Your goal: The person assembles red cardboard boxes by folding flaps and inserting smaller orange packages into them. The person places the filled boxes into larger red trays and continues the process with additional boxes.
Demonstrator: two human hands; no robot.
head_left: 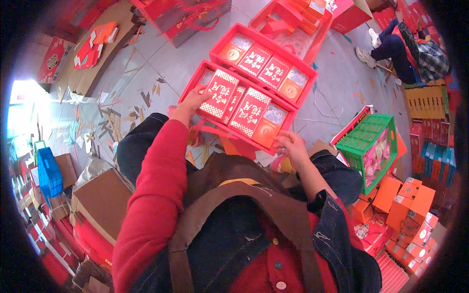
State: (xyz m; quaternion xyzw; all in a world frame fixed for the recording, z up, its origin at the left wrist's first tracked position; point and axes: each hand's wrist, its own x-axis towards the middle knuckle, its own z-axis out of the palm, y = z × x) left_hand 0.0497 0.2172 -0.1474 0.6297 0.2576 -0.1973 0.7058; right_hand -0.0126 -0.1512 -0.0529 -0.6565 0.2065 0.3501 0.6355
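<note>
In front of me, a red gift-box tray (288, 125) holds small red-and-white cartons and orange packs with clear windows. My left hand (194, 101) is closed at the left edge of a red-and-white carton (218, 95), which sits slightly askew above the tray's left part. Beside it lies another red-and-white carton (250, 112), and an orange pack (266, 131) fills the right end. Near the tray's lower right corner, my right hand (291, 148) has its fingers apart, with the fingertips at the rim. Whether they press on it is hard to see.
A second filled red tray (254, 61) adjoins the first on its far side. Behind it stands a red container (293, 36) with orange boxes. A green crate (361, 141) and orange boxes (398, 202) are at right, a cardboard box (102, 202) at left. A person (408, 53) sits far right.
</note>
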